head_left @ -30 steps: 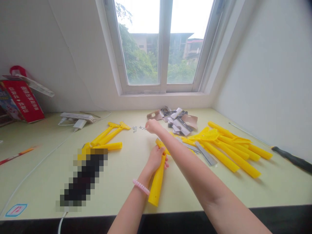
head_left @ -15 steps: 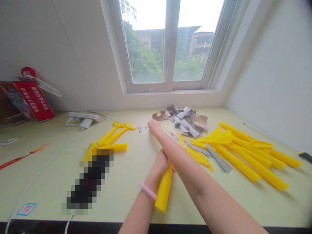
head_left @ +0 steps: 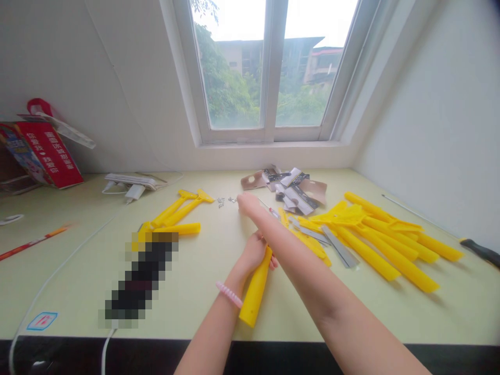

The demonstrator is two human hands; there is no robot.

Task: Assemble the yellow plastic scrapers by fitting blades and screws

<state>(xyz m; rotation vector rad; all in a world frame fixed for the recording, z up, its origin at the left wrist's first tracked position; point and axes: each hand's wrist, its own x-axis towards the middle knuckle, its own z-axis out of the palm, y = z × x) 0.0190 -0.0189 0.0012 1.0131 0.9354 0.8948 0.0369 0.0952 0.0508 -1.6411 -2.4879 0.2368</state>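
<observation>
A pale table (head_left: 191, 281) below a window (head_left: 270, 67) and plain white walls (head_left: 433, 125) suggest a home or small workroom.

Soft, hazy daylight from the overexposed window (head_left: 270, 78)

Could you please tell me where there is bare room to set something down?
Bare patches lie between the left yellow tools and the left hand, and at front right between the right forearm and right yellow tools. Beyond the right hand, toward the right, it is crowded with cardboard, blades and those tools.
</observation>
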